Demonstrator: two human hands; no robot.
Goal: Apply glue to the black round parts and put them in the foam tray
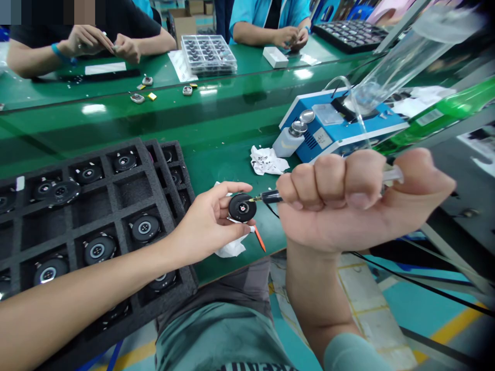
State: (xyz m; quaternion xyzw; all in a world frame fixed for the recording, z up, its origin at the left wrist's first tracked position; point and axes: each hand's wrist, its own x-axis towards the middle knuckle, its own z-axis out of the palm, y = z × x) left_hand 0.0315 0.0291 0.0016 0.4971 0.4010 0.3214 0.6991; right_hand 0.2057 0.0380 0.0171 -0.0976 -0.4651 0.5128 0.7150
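Observation:
A round black watch-like part [242,207] is pinched by its edges between the thumb and fingers of my left hand [207,219]. My right hand [336,201] is wrapped in a fist round a dark syringe [270,197], with the thumb by the pale plunger end. The syringe's thin yellowish tip meets the upper right of the round part, or hovers just over it; which one I cannot tell. Below the fingers of my left hand lie a crumpled white tissue [232,248] and an orange stick [260,239].
Black foam trays [152,183] with round parts fill the left. Beyond my hands are a white bottle [285,143], crumpled paper [267,161], a blue machine [320,141] and a green bottle [436,116]. Two people work across the bench, near a clear divided box [209,64].

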